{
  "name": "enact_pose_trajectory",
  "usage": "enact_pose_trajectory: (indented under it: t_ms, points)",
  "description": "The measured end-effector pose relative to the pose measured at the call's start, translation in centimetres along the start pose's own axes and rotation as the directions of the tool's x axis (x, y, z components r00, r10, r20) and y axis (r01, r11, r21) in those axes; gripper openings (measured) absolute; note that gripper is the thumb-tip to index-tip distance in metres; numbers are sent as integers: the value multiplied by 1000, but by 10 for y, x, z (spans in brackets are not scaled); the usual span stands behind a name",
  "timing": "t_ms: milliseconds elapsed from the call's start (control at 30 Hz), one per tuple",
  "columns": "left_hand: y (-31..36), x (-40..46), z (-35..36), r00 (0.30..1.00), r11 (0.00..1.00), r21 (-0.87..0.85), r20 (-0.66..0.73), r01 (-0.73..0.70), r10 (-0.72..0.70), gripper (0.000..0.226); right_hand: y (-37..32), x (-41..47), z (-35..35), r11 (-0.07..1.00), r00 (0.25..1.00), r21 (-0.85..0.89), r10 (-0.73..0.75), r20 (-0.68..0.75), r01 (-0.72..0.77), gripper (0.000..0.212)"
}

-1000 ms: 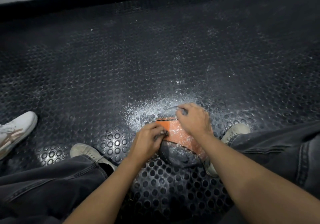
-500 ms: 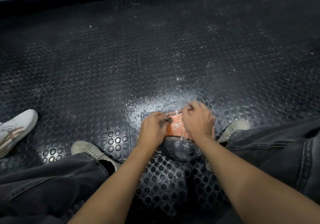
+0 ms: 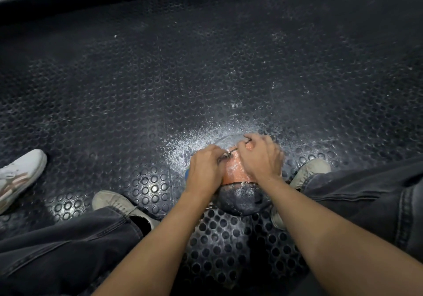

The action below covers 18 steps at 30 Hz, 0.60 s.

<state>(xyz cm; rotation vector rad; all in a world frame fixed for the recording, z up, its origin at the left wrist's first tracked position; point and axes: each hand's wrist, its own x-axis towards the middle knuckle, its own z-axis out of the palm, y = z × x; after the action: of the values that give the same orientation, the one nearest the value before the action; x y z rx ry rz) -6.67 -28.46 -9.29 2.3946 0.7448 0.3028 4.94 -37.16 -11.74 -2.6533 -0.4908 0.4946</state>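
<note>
A view from above onto a black rubber floor (image 3: pixel 160 78) studded with raised circles. Low in the middle, between the feet of a crouching person, a rounded orange and black object (image 3: pixel 234 173) is seen lying on the floor; its orange part lies farther from the person, its black part nearer, and both are dusted white. What the object is cannot be told.

A thin dark cord (image 3: pixel 233 151) is stretched over the orange part. One end is pinched in the curled fingers of the left hand (image 3: pixel 203 169), the other in the curled fingers of the right hand (image 3: pixel 261 158), which is slightly blurred. Both hands are pressed close against the object, one at each side.

A patch of white powder (image 3: pixel 194 142) is spread on the floor just beyond the hands. A worn grey canvas shoe (image 3: pixel 112 202) is set at the left of the object and another (image 3: pixel 311 169) at the right, both under dark grey jeans (image 3: pixel 68 245). A white sneaker with pale stripes (image 3: pixel 20 172) is seen well apart at the left edge.
</note>
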Motion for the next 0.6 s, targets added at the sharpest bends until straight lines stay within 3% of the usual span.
enact_pose_trajectory:
  t_ms: [167,333,467,600]
  points:
    - [-27,-45,1,999,999,24,-35,-30,31,18,-6,11,3,997,997,18,74,-36,-74,35]
    - [-3,-1,-6,998,999,37,-54,21,-19,10,-18,7,3,999,1000,-24,26,-16,-27,38]
    - [-18,-26,-3,996,999,-11,-80,38,-39,11,-20,10,3,999,999,19,35,-2,-35,32]
    - [-23,-31,-5,997,998,-11,-29,65,-65,12,-22,15,5,998,996,31,-49,69,47,35]
